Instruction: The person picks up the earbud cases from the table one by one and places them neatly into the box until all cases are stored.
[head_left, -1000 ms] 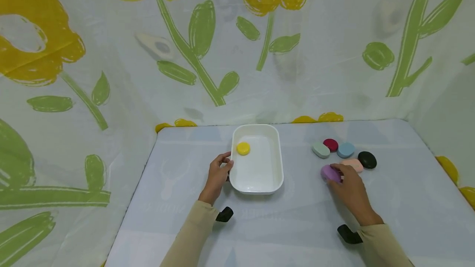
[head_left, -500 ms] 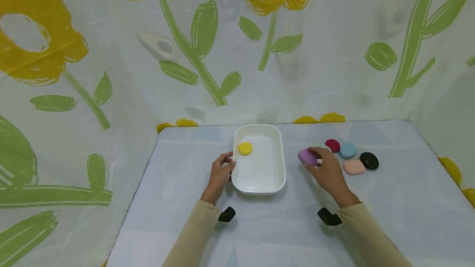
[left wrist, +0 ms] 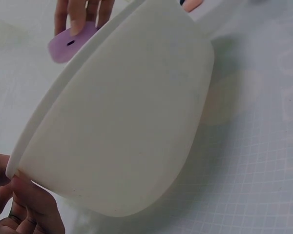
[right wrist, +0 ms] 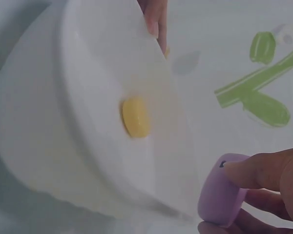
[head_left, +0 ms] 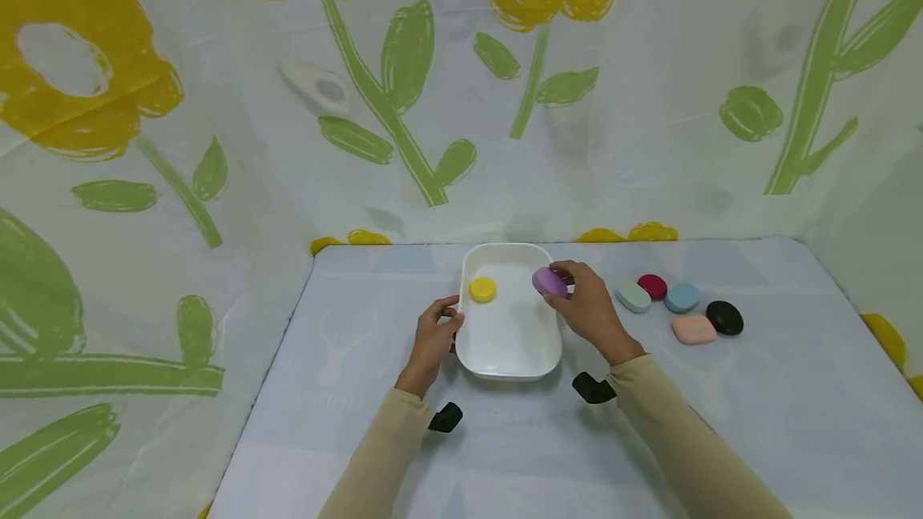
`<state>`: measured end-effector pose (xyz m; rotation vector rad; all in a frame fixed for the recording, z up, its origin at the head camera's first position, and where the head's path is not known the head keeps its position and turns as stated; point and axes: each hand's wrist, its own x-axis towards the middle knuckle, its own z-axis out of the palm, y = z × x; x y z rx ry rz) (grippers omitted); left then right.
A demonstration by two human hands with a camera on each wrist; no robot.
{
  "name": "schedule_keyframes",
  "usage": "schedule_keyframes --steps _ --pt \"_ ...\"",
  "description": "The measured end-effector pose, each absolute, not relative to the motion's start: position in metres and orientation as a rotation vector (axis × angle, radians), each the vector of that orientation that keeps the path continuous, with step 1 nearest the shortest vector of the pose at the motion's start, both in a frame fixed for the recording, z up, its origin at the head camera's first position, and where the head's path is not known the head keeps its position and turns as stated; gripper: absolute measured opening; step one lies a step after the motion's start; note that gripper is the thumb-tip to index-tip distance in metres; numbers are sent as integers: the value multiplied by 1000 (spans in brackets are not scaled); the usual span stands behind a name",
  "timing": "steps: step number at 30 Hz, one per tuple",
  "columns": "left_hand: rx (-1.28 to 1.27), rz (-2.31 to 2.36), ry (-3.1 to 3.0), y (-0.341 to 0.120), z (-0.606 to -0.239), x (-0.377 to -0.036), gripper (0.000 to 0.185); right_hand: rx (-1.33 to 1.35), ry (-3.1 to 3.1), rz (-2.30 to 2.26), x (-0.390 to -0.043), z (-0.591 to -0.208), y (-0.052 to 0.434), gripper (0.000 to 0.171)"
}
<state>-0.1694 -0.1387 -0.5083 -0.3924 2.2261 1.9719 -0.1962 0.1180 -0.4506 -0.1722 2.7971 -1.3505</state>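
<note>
"Where is the purple oval piece (head_left: 550, 282)?"

"Raised in the right hand (head_left: 590, 307), about two o'clock from the middle of the white rectangular tub (head_left: 512, 343). Seen from the head, it covers a stretch of the tub's right-hand rim; how high above it, I can't tell."

"Which way does it point?"

"From the head, its long axis slants roughly from ten o'clock to four. In the right wrist view it stands steeper, one o'clock to seven, with a small dark mark near the upper end (a slot or a print, I can't say which)."

"And that grip?"

"Pinching the piece, thumb tip by the dark mark, fingers at the opposite side."

"The left hand (head_left: 431, 339)?"

"Its grip pinches the tub's rim at nine o'clock. The tub sits upright on the counter (head_left: 815, 391), long axis running twelve to six."

"Anything inside?"

"A yellow round piece (head_left: 482, 289), at ten o'clock, near the left wall."

"And the rest?"

"A loose group at three o'clock from the tub. The pale green oval piece (head_left: 634, 296) slants ten to four; the dark red round piece (head_left: 652, 287) is just beside it, toward two o'clock. Then a light blue piece (head_left: 683, 297), a black oval piece (head_left: 724, 317), and, at eight o'clock from the black one, a pink rounded-rectangular piece (head_left: 695, 330)."
</note>
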Motion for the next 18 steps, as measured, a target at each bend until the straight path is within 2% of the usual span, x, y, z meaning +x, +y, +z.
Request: schedule_keyframes --steps 18 --pt "-338 1992 2209 -138 -507 -170 38 -186 2754 -1151 -237 -460 77 48"
